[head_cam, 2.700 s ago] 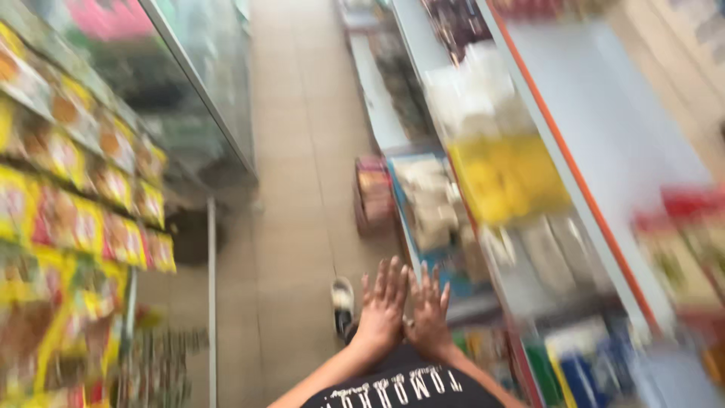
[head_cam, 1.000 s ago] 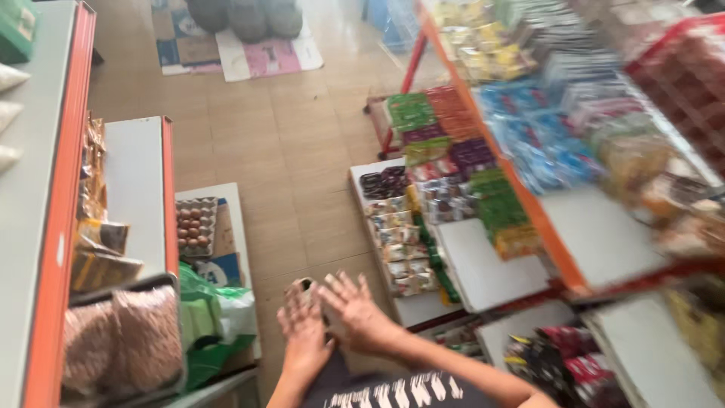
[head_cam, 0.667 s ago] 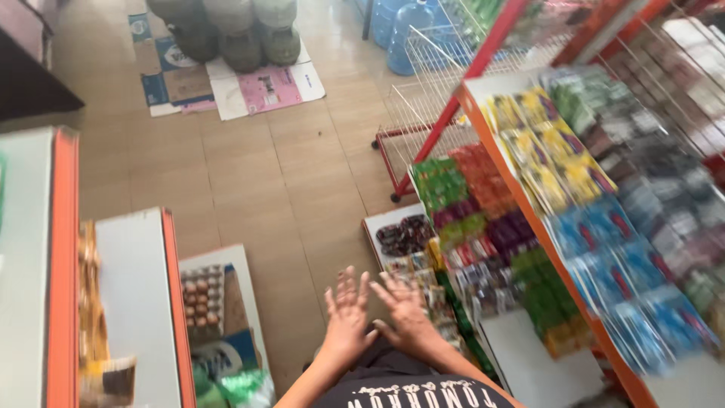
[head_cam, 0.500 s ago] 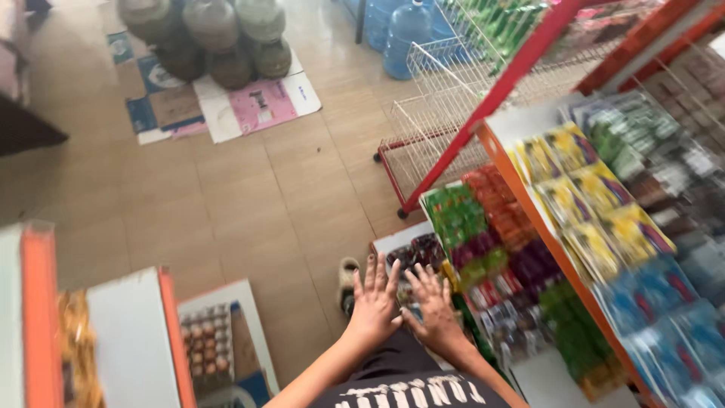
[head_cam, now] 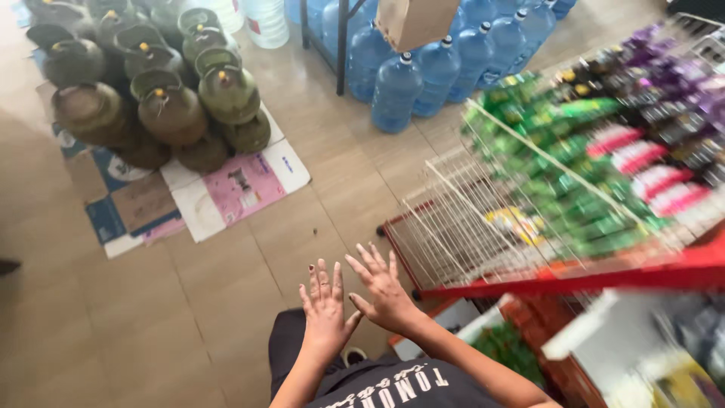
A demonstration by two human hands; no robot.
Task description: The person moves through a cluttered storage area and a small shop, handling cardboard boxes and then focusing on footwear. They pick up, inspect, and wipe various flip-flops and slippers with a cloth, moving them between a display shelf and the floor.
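Observation:
My left hand (head_cam: 326, 304) and my right hand (head_cam: 381, 286) are held out in front of me, side by side, palms down with fingers spread. Neither holds anything, and their thumbs nearly touch. Below them is tiled floor (head_cam: 226, 302). The nearest thing is a white wire rack (head_cam: 483, 219) on a red frame, just right of my right hand, with green, pink and purple packets (head_cam: 604, 151) hanging on it.
Several green gas cylinders (head_cam: 166, 98) stand on flattened cardboard (head_cam: 226, 189) at the upper left. Blue water jugs (head_cam: 423, 68) line the back. A red shelf edge (head_cam: 604, 276) and packed shelves (head_cam: 649, 355) fill the right side.
The view has swung forward along the aisle: the left shelves have gone, and the cylinders and jugs are now close. Both hands stay out in front, empty and spread.

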